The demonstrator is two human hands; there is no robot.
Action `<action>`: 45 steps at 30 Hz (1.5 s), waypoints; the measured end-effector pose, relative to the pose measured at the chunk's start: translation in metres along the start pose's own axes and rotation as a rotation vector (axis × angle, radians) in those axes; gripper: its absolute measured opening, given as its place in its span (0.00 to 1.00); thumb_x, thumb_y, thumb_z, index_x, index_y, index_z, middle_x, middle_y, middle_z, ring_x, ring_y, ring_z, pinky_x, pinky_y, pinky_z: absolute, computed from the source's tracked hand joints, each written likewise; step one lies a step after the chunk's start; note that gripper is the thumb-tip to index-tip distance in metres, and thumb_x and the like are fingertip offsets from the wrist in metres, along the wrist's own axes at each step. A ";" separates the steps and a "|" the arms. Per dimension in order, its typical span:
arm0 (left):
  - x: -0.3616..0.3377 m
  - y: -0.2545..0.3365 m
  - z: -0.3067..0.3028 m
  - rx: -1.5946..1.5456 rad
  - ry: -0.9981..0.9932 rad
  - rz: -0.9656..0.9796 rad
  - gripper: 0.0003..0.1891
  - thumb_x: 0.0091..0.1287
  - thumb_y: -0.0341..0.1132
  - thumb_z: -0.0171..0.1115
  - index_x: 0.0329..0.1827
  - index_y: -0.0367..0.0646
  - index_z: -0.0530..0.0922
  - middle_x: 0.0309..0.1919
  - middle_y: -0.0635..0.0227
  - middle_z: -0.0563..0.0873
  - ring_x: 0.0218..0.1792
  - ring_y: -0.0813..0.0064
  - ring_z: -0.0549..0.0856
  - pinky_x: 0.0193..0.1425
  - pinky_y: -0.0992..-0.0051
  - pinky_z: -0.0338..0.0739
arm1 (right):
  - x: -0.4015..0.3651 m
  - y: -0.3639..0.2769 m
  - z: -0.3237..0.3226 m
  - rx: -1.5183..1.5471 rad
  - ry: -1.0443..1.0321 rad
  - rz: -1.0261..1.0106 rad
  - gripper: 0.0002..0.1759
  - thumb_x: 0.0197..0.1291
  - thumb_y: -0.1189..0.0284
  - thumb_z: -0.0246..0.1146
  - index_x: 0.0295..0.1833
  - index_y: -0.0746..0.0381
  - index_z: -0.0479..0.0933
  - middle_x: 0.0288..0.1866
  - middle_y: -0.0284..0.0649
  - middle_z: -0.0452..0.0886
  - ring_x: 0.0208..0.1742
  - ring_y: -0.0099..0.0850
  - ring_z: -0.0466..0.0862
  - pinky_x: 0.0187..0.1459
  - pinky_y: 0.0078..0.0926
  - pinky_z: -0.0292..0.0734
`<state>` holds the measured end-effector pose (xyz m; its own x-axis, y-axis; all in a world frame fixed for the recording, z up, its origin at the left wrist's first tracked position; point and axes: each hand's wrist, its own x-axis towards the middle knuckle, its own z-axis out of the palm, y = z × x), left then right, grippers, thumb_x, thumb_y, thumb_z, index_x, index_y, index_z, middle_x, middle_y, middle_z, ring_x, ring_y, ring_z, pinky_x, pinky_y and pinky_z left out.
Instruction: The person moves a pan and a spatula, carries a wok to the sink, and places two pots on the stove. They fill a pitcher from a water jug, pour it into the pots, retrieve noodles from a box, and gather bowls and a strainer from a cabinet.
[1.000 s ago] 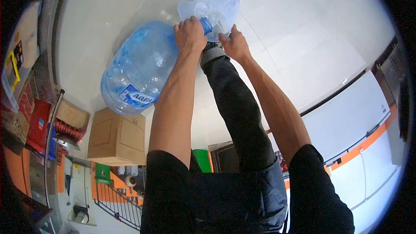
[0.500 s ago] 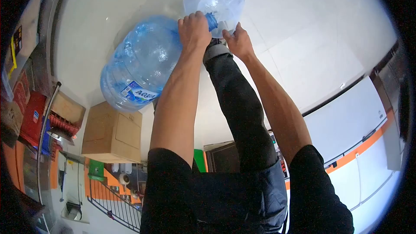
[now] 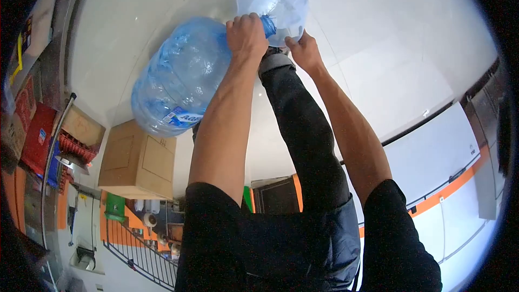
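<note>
The water bottle [image 3: 184,75], big, blue and labelled, lies tipped on its side over the white floor [image 3: 389,48], its neck pushed into the mouth of a clear plastic jug [image 3: 281,5]. The left hand [image 3: 247,35] is closed around the bottle's neck. The right hand [image 3: 305,51] grips the jug's lower edge. A cardboard box [image 3: 138,162] stands beside the bottle's base.

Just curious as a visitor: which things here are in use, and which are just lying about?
In use: big blue water bottle, gripped at its neck by the left hand; clear jug, held by the right hand.
Lying about: cardboard box; red crate.
</note>
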<state>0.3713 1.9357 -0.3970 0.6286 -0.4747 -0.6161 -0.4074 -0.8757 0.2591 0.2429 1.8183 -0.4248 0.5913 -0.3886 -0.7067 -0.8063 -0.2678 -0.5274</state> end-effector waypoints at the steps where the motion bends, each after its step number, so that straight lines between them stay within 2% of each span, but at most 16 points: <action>1: 0.001 -0.002 -0.002 -0.034 -0.034 0.008 0.19 0.46 0.36 0.70 0.40 0.41 0.75 0.39 0.60 0.82 0.45 0.60 0.79 0.52 0.63 0.67 | 0.003 0.001 -0.001 -0.001 0.001 -0.002 0.28 0.55 0.64 0.60 0.52 0.77 0.65 0.39 0.64 0.78 0.45 0.55 0.79 0.44 0.44 0.74; 4: -0.007 -0.007 -0.007 -0.095 -0.044 0.028 0.22 0.45 0.38 0.70 0.42 0.40 0.75 0.41 0.56 0.81 0.47 0.56 0.79 0.54 0.58 0.67 | 0.003 -0.002 -0.009 0.085 -0.045 -0.036 0.26 0.55 0.66 0.59 0.53 0.75 0.68 0.38 0.60 0.80 0.43 0.51 0.81 0.44 0.40 0.76; 7: -0.030 -0.012 -0.024 -0.130 0.006 0.029 0.22 0.44 0.38 0.71 0.43 0.41 0.75 0.41 0.57 0.80 0.47 0.57 0.78 0.54 0.59 0.67 | -0.007 -0.032 -0.031 0.284 -0.181 0.155 0.21 0.56 0.71 0.56 0.52 0.74 0.72 0.40 0.48 0.81 0.41 0.36 0.81 0.46 0.30 0.74; 10: -0.051 -0.021 -0.048 -0.142 0.073 0.012 0.20 0.44 0.37 0.71 0.41 0.43 0.76 0.39 0.60 0.80 0.46 0.60 0.78 0.52 0.62 0.67 | -0.017 -0.048 -0.036 0.385 -0.237 0.281 0.20 0.55 0.72 0.56 0.50 0.75 0.73 0.41 0.49 0.81 0.42 0.33 0.80 0.46 0.29 0.73; 11: -0.057 -0.026 -0.053 -0.139 0.115 0.009 0.18 0.45 0.36 0.71 0.38 0.43 0.76 0.37 0.62 0.80 0.45 0.63 0.79 0.50 0.65 0.68 | -0.020 -0.048 -0.027 0.342 -0.163 0.230 0.16 0.56 0.71 0.55 0.42 0.74 0.77 0.31 0.39 0.82 0.38 0.26 0.75 0.45 0.22 0.67; 15: -0.086 -0.046 -0.073 -0.208 0.212 -0.007 0.19 0.43 0.35 0.71 0.38 0.44 0.76 0.37 0.63 0.80 0.44 0.63 0.79 0.49 0.65 0.68 | -0.046 -0.062 -0.028 0.338 -0.298 0.190 0.18 0.57 0.71 0.55 0.46 0.75 0.76 0.35 0.41 0.82 0.41 0.27 0.75 0.49 0.23 0.67; 20: -0.157 -0.083 -0.107 -0.435 0.219 -0.078 0.28 0.38 0.34 0.74 0.46 0.44 0.75 0.43 0.59 0.80 0.49 0.58 0.77 0.55 0.61 0.66 | -0.077 -0.102 -0.017 0.365 -0.391 0.143 0.15 0.58 0.72 0.54 0.43 0.73 0.77 0.35 0.41 0.82 0.42 0.28 0.75 0.52 0.24 0.65; 22: -0.194 -0.101 -0.109 -0.471 0.396 -0.066 0.21 0.42 0.31 0.71 0.41 0.44 0.75 0.38 0.63 0.80 0.45 0.60 0.78 0.51 0.62 0.67 | -0.099 -0.133 -0.019 0.273 -0.460 0.048 0.14 0.58 0.71 0.54 0.40 0.72 0.78 0.34 0.40 0.81 0.41 0.28 0.75 0.50 0.24 0.65; 24: -0.226 -0.126 -0.114 -0.696 0.472 -0.106 0.23 0.40 0.28 0.71 0.42 0.46 0.74 0.40 0.64 0.81 0.47 0.59 0.78 0.57 0.60 0.65 | -0.101 -0.137 -0.004 0.257 -0.422 0.026 0.13 0.58 0.71 0.54 0.38 0.71 0.78 0.33 0.40 0.81 0.40 0.26 0.75 0.48 0.24 0.65; 28: -0.296 -0.180 -0.124 -0.819 0.455 -0.153 0.24 0.39 0.26 0.71 0.43 0.48 0.74 0.41 0.66 0.81 0.52 0.61 0.77 0.64 0.58 0.61 | -0.144 -0.190 -0.004 0.236 -0.513 0.063 0.14 0.57 0.69 0.54 0.38 0.71 0.78 0.33 0.40 0.81 0.42 0.27 0.75 0.50 0.25 0.64; 30: -0.329 -0.213 -0.123 -0.808 0.486 -0.203 0.25 0.38 0.26 0.71 0.43 0.48 0.74 0.44 0.67 0.81 0.57 0.63 0.75 0.68 0.56 0.55 | -0.149 -0.186 0.013 0.181 -0.423 0.019 0.15 0.57 0.69 0.53 0.39 0.71 0.78 0.33 0.40 0.81 0.41 0.28 0.75 0.50 0.26 0.65; 34: -0.379 -0.256 -0.103 -1.037 0.604 -0.399 0.23 0.42 0.23 0.69 0.45 0.46 0.75 0.46 0.63 0.81 0.58 0.65 0.75 0.65 0.65 0.64 | -0.181 -0.198 0.013 0.165 -0.511 -0.103 0.16 0.56 0.73 0.53 0.45 0.74 0.74 0.34 0.40 0.80 0.41 0.28 0.76 0.50 0.28 0.66; 36: -0.400 -0.260 -0.105 -1.000 0.634 -0.433 0.22 0.45 0.22 0.68 0.45 0.44 0.75 0.48 0.60 0.80 0.58 0.65 0.75 0.62 0.70 0.67 | -0.197 -0.192 0.019 0.233 -0.417 -0.130 0.17 0.58 0.67 0.51 0.39 0.70 0.78 0.30 0.39 0.80 0.35 0.26 0.76 0.40 0.25 0.69; 40: -0.424 -0.255 -0.056 -1.221 0.874 -0.501 0.21 0.47 0.21 0.67 0.46 0.41 0.74 0.51 0.58 0.78 0.59 0.64 0.74 0.64 0.68 0.65 | -0.209 -0.175 0.009 0.238 -0.429 -0.058 0.22 0.61 0.72 0.50 0.58 0.73 0.68 0.40 0.42 0.80 0.40 0.29 0.78 0.45 0.30 0.71; 42: -0.434 -0.240 -0.029 -1.300 1.011 -0.470 0.21 0.47 0.20 0.67 0.46 0.41 0.73 0.52 0.58 0.78 0.60 0.63 0.73 0.64 0.67 0.64 | -0.225 -0.173 -0.010 -0.286 -0.433 -0.347 0.21 0.62 0.73 0.49 0.58 0.73 0.67 0.45 0.46 0.80 0.42 0.31 0.79 0.47 0.29 0.72; 45: -0.432 -0.231 -0.018 -1.248 1.123 -0.513 0.22 0.48 0.20 0.67 0.48 0.41 0.72 0.52 0.58 0.78 0.61 0.62 0.71 0.66 0.66 0.61 | -0.240 -0.160 -0.013 -0.245 -0.417 -0.394 0.19 0.64 0.76 0.45 0.58 0.72 0.68 0.45 0.49 0.80 0.43 0.31 0.79 0.47 0.28 0.74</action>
<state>0.2058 2.3412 -0.1779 0.8507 0.4922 -0.1845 0.3293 -0.2254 0.9169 0.2298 1.9434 -0.1642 0.7617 0.1446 -0.6316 -0.4769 -0.5348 -0.6975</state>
